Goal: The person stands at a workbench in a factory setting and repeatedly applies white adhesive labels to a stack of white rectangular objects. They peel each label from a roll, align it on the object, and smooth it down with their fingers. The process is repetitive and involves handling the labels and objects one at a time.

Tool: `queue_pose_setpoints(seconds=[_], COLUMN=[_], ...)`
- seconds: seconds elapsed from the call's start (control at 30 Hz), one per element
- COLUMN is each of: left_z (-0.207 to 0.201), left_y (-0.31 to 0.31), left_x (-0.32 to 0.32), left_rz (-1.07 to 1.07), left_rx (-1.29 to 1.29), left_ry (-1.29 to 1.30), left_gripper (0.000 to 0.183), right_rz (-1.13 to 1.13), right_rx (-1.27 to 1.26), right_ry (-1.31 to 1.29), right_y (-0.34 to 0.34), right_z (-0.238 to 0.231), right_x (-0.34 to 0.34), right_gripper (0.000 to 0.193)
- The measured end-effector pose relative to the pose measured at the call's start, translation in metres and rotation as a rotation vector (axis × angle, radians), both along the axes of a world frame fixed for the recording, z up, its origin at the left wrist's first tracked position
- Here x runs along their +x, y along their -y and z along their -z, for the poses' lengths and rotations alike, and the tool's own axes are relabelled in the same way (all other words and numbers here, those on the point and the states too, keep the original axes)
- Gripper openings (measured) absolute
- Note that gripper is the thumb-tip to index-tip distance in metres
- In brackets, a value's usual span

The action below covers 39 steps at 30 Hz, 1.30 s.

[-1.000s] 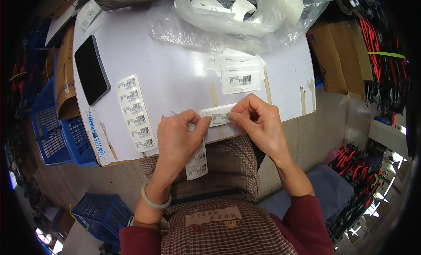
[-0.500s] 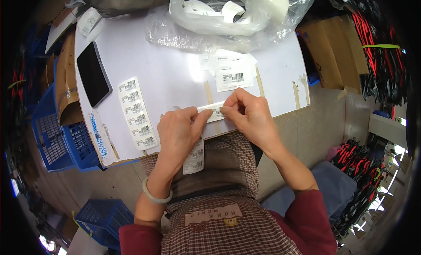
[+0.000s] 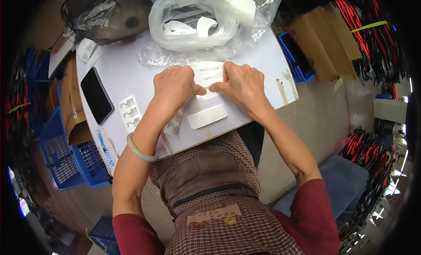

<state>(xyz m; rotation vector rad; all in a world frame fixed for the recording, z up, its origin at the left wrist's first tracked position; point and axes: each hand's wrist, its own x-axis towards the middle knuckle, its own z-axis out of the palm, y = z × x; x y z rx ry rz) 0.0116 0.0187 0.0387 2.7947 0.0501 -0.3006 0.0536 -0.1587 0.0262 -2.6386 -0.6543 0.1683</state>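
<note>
Both my hands are at a small pile of white labels [image 3: 209,74] on the white table. My left hand [image 3: 174,86] is closed at the pile's left side, with its thumb stretched over the lower edge. Opposite it, my right hand [image 3: 243,86] is closed at the right side, and its thumb tip presses near the same edge. A top white label appears to be between them, but the fingers mostly hide it. Under my left wrist lies a strip of barcode labels [image 3: 174,123], partly covered. A blank white strip [image 3: 207,117] lies nearer me.
A barcode label sheet [image 3: 130,111] lies left of my forearm, which covers part of it. A black phone [image 3: 97,96] is farther left. A clear plastic bag [image 3: 193,40] with white rolls and a dark bag [image 3: 107,18] stand behind. Blue crates [image 3: 63,154] and cardboard boxes flank the table.
Both hands have moved forward from the table's near edge to the label pile. A blank white strip now lies where they were. The label strip by my left hand has shifted onto the table.
</note>
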Motion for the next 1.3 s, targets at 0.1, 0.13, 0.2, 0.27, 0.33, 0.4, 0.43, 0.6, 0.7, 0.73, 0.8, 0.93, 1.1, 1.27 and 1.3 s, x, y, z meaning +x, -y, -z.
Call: queue_pose_setpoints(seconds=[0.1,0.13,0.2,0.27,0.33,0.4,0.43,0.6,0.7,0.73,0.8,0.93,1.1,1.27,1.3], left_z=[0.002,-0.002,-0.018,-0.036,-0.043,-0.044,-0.043,-0.031,-0.030,-0.032,-0.037,-0.032,-0.024,-0.025,-0.024], left_y=[-0.006,-0.015,-0.037,-0.036,-0.038,-0.042,-0.039,-0.022,-0.004,0.001,0.000,0.009,0.016,0.015,0.014], left_x=[-0.005,-0.008,-0.023,-0.043,-0.067,-0.089,-0.099,-0.127,-0.135,-0.137,-0.141,-0.147,-0.153,-0.153,-0.154], left_rz=[0.048,0.030,-0.008,-0.110,-0.144,-0.096,-0.167,-0.276,-0.307,-0.332,-0.390,-0.525,-0.517,-0.484,-0.491], left_rx=[0.010,-0.227,-0.698,-1.094,-1.289,-1.215,-1.242,-1.350,-1.405,-1.422,-1.416,-1.362,-1.416,-1.338,-1.286], left_ry=[-0.068,-0.141,-0.286,-0.302,-0.262,-0.222,-0.167,-0.016,0.064,0.101,0.052,0.069,0.163,0.129,0.115], left_gripper=[0.029,0.030,0.034,0.031,0.031,0.039,0.042,0.054,0.055,0.056,0.056,0.049,0.029,0.015,0.013], right_rz=[0.028,-0.005,-0.136,-0.239,-0.264,-0.266,-0.261,-0.349,-0.321,-0.292,-0.274,-0.255,-0.250,-0.317,-0.302], right_rx=[0.141,0.353,0.664,0.877,0.960,1.003,1.015,1.018,1.038,1.060,1.006,0.897,0.898,0.851,0.847], right_ry=[-0.145,-0.153,-0.247,-0.228,-0.288,-0.310,-0.324,-0.330,-0.385,-0.479,-0.564,-0.556,-0.581,-0.414,-0.358], right_y=[0.009,0.012,0.011,0.001,-0.008,-0.013,-0.013,-0.009,-0.009,-0.007,-0.003,-0.001,0.002,0.006,0.006], right_z=[-0.011,-0.016,-0.033,-0.029,-0.028,-0.030,-0.031,-0.030,-0.026,-0.024,-0.025,-0.030,-0.031,-0.024,-0.025], right_x=[-0.009,-0.018,-0.036,-0.050,-0.060,-0.068,-0.071,-0.075,-0.078,-0.081,-0.086,-0.095,-0.095,-0.093,-0.095], right_gripper=[0.037,0.034,0.020,0.022,0.023,0.025,0.026,0.038,0.040,0.039,0.039,0.037,0.033,0.028,0.026])
